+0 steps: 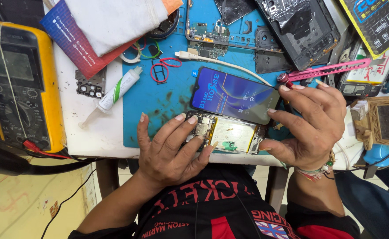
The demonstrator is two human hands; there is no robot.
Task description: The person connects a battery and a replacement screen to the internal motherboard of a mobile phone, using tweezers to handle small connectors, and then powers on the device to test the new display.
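Note:
An opened phone body [230, 133] with a white battery lies at the near edge of the blue mat [159, 106]. My left hand [170, 148] presses its fingers on the phone's left end. A screen panel with a blue printed film [234, 95] leans over the phone, tilted up from it. My right hand [312, 121] holds the panel's right edge between thumb and fingers and also keeps a small red-tipped tool [285, 80] between its fingers.
A yellow multimeter [19, 84] stands at the left. A glue tube [117, 90], red rings [164, 66], a white cable [221, 62], circuit boards [208, 37], dark phone frames [301, 31] and pink tweezers [332, 68] crowd the mat. A wooden box [383, 121] sits right.

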